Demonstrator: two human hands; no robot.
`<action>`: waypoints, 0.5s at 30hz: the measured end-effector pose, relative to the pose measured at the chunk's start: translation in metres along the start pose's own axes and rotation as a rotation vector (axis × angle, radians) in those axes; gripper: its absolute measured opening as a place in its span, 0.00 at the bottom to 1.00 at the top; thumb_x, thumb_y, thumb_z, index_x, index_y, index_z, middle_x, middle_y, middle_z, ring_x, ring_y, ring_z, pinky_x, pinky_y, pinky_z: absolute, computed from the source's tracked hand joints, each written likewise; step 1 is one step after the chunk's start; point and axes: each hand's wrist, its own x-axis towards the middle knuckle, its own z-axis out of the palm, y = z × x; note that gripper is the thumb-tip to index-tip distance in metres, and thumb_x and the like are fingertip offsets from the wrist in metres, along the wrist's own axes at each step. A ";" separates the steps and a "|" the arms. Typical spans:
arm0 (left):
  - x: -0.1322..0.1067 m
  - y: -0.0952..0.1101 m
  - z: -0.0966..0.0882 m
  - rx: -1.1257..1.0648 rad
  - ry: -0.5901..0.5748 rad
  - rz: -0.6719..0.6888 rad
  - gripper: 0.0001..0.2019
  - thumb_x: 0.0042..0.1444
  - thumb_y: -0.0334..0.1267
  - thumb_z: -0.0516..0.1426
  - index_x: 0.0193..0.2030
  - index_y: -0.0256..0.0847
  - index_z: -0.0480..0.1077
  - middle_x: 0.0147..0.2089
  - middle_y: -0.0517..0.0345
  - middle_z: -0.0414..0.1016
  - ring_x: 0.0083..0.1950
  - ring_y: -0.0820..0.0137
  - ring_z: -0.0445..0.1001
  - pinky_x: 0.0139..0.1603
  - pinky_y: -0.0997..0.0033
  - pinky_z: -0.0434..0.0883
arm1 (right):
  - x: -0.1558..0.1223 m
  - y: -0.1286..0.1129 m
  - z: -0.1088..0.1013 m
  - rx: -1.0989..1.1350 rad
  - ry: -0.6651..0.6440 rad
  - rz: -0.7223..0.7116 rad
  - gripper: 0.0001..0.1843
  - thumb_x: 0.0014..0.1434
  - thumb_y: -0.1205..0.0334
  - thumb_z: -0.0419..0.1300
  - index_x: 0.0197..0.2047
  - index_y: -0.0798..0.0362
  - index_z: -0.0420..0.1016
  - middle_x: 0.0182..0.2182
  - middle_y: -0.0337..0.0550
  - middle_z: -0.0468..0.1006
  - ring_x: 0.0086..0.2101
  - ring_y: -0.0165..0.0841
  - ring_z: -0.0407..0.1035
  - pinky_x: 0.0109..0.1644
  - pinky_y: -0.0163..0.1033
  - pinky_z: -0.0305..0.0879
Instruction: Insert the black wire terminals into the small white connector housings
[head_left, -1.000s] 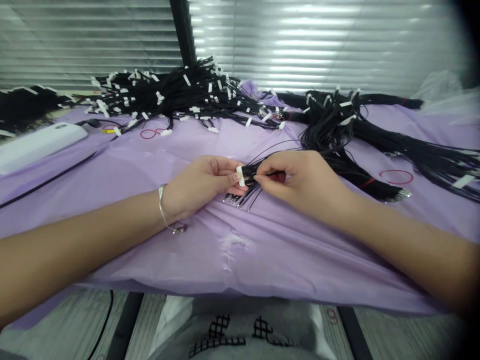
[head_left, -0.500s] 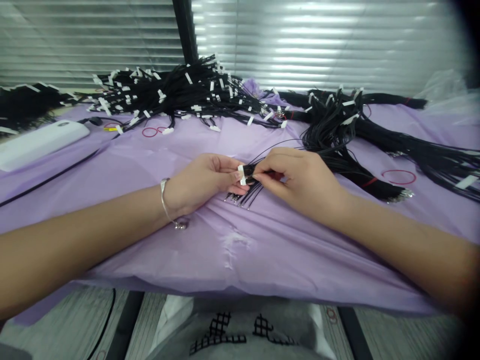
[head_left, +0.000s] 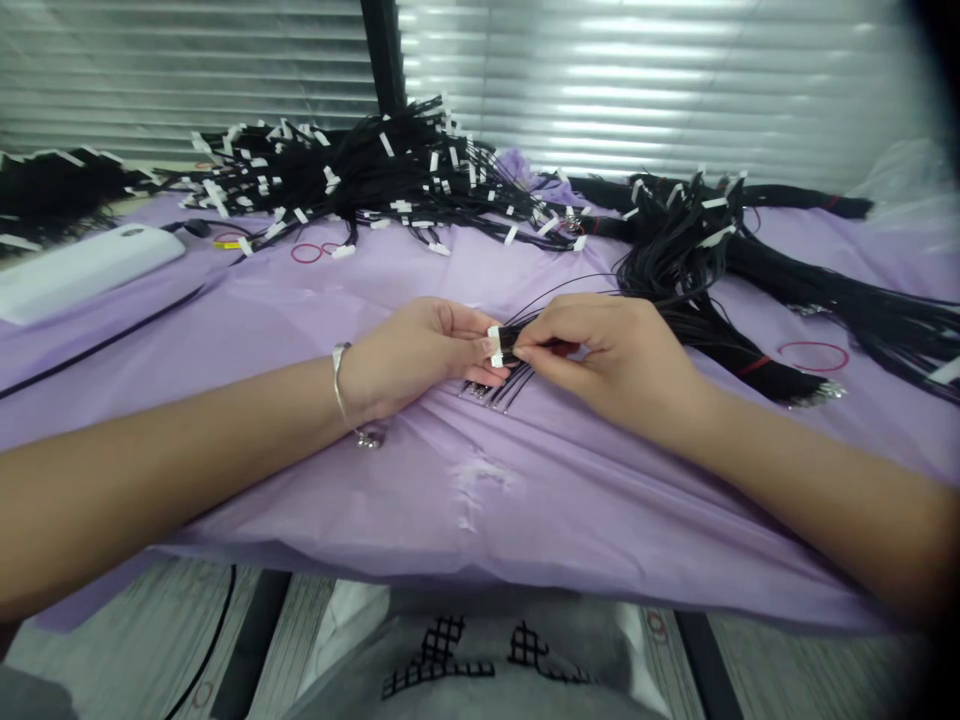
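Between thumb and fingers, my left hand grips a small white connector housing. Black wires run out of its right side. My right hand pinches a black wire close to the connector, thumb and forefinger together; the wire's tip is hidden. Beneath both hands, loose wire ends with metal terminals lie fanned on the purple cloth. To the right, the wires lead into a thick black bundle with a red band and metal ends.
A large heap of black cables with white connectors lies at the back. On the left is a white oblong device beside a black cord. Red rubber bands and more wire bundles lie on the right. Blinds stand behind.
The whole view has shifted slightly, so everything sits a little further right and mostly higher. Both hands keep their pinching hold at the connector.
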 end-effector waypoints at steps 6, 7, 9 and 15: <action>0.003 0.001 0.002 -0.055 0.058 -0.053 0.06 0.52 0.23 0.55 0.29 0.29 0.73 0.27 0.58 0.71 0.30 0.78 0.73 0.41 0.75 0.73 | 0.001 -0.001 0.010 -0.021 -0.001 0.032 0.07 0.56 0.69 0.56 0.31 0.58 0.74 0.26 0.41 0.73 0.29 0.28 0.65 0.34 0.33 0.60; 0.003 0.001 0.001 -0.067 0.061 -0.057 0.06 0.52 0.23 0.55 0.28 0.29 0.72 0.26 0.58 0.71 0.30 0.77 0.73 0.42 0.74 0.73 | 0.002 0.000 0.011 -0.030 0.002 0.034 0.07 0.56 0.69 0.55 0.31 0.58 0.74 0.26 0.41 0.73 0.30 0.29 0.65 0.34 0.33 0.60; 0.004 0.001 0.000 -0.088 0.054 -0.065 0.06 0.52 0.22 0.54 0.27 0.28 0.72 0.26 0.58 0.70 0.31 0.77 0.73 0.44 0.72 0.73 | 0.002 0.000 0.013 -0.060 0.003 0.038 0.07 0.57 0.69 0.55 0.32 0.58 0.74 0.27 0.42 0.73 0.31 0.30 0.66 0.35 0.34 0.60; 0.006 -0.002 -0.006 -0.191 0.000 -0.034 0.06 0.54 0.24 0.54 0.32 0.30 0.72 0.32 0.55 0.73 0.35 0.76 0.74 0.50 0.71 0.70 | -0.001 -0.001 0.002 -0.252 0.022 -0.187 0.11 0.61 0.66 0.50 0.38 0.60 0.73 0.34 0.49 0.74 0.37 0.35 0.66 0.43 0.40 0.63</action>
